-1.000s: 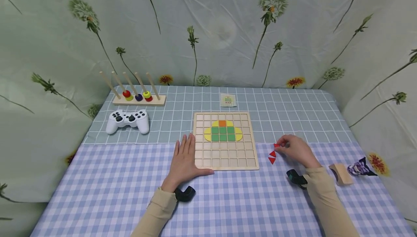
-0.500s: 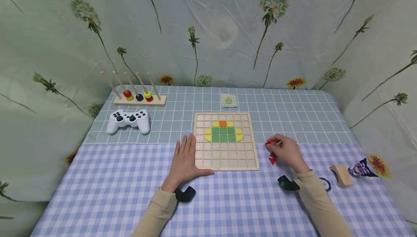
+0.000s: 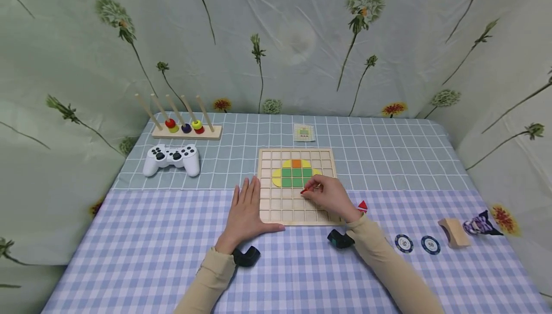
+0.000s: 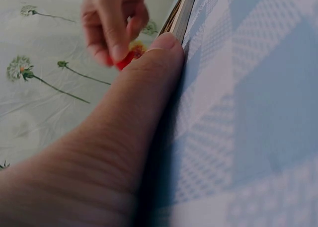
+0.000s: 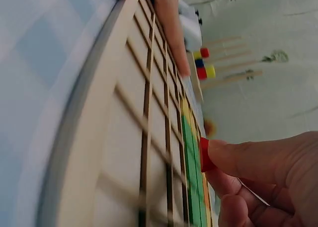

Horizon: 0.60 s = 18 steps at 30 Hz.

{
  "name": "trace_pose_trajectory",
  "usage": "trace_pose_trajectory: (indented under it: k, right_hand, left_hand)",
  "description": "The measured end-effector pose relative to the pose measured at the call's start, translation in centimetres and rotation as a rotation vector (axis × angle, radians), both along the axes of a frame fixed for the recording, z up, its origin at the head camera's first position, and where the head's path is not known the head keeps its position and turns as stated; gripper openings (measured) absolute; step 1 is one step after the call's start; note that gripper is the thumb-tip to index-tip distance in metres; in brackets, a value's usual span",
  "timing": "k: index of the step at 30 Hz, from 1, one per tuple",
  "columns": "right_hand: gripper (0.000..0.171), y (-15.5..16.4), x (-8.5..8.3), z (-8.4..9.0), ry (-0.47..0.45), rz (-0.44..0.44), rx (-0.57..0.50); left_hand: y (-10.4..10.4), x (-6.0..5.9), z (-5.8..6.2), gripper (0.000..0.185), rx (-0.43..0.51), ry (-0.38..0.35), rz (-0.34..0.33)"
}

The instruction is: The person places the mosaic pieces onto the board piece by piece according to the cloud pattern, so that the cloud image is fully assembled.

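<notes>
A wooden grid board (image 3: 276,204) lies mid-table, with green square tiles (image 3: 286,177), an orange tile (image 3: 296,163) and rounded yellow tiles (image 3: 276,178) set in its upper cells. My left hand (image 3: 246,212) lies flat along the board's left side, fingers spread, its thumb at the front edge. Over the board, just below the green tiles, my right hand (image 3: 331,197) pinches a red triangle tile (image 5: 205,155) between thumb and fingertips. Right of the board lie other red triangle tiles (image 3: 362,205), partly hidden by the right wrist.
A pattern card (image 3: 304,133) lies behind the board. At the left are a white game controller (image 3: 171,159) and a peg stand (image 3: 187,133) with coloured beads. To the right lie two round chips (image 3: 404,243), a wooden arch block (image 3: 454,232) and a purple-black figure (image 3: 478,224).
My right hand has picked up a red triangle from the group at the right and carried it left over the board. The left hand has stayed in place.
</notes>
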State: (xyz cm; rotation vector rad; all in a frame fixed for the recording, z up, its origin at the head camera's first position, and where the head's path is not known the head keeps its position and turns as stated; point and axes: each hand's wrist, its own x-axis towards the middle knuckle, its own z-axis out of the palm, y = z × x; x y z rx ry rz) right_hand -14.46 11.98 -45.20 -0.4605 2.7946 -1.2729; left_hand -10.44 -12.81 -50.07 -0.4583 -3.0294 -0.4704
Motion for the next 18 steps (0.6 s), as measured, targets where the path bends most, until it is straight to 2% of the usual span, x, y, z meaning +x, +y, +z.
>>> trace_pose_trajectory:
  k: [8, 18]
  right_hand:
    - [0.007, -3.6, -0.6, -0.5, -0.034, 0.074, 0.067]
    - [0.003, -4.7, -0.6, -0.7, 0.061, 0.017, 0.201]
  left_hand:
    - [0.0, 0.0, -0.2, 0.135, -0.002, 0.027, -0.008]
    - [-0.1, -0.1, -0.1, 0.135, -0.023, -0.008, 0.004]
